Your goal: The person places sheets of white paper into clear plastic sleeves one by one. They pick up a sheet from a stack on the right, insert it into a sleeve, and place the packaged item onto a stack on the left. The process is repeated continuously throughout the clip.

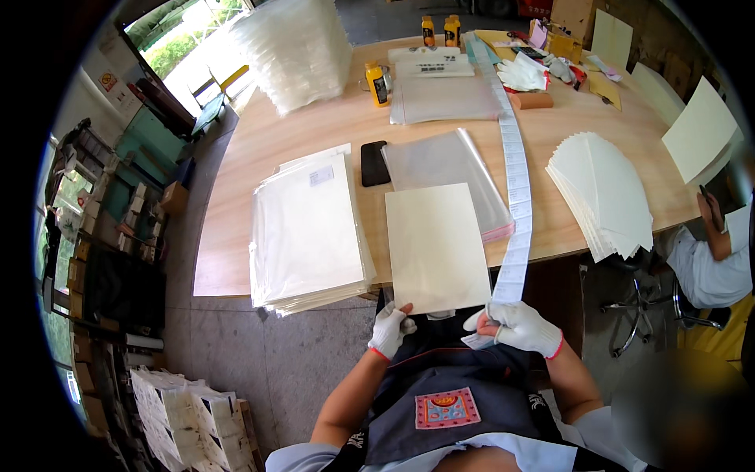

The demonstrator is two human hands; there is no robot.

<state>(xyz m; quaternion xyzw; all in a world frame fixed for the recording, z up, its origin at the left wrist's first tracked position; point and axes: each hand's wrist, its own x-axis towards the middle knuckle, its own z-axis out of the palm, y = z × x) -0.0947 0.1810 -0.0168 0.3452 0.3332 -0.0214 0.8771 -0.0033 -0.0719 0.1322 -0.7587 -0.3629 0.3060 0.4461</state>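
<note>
My left hand [389,330], in a white glove with bare fingertips, pinches the lower left corner of a cream paper sheet [437,248]. That sheet lies partly over a stack of clear plastic sleeves [472,177] and reaches past the table's near edge. In my right hand [527,327], also gloved, is the near end of a long strip of white labels [517,173] running down from the far side of the table. To the left sits a stack of sheets in clear sleeves [305,224]; its top one bears a small label [321,175].
A black phone [375,163] lies beyond the sleeves. Fanned white sheets [604,193] are at right. Farther back are more sleeves [440,101], orange bottles [377,85], gloves [522,73] and a bulky plastic-wrapped stack [295,51]. Another person [712,252] sits at the right edge.
</note>
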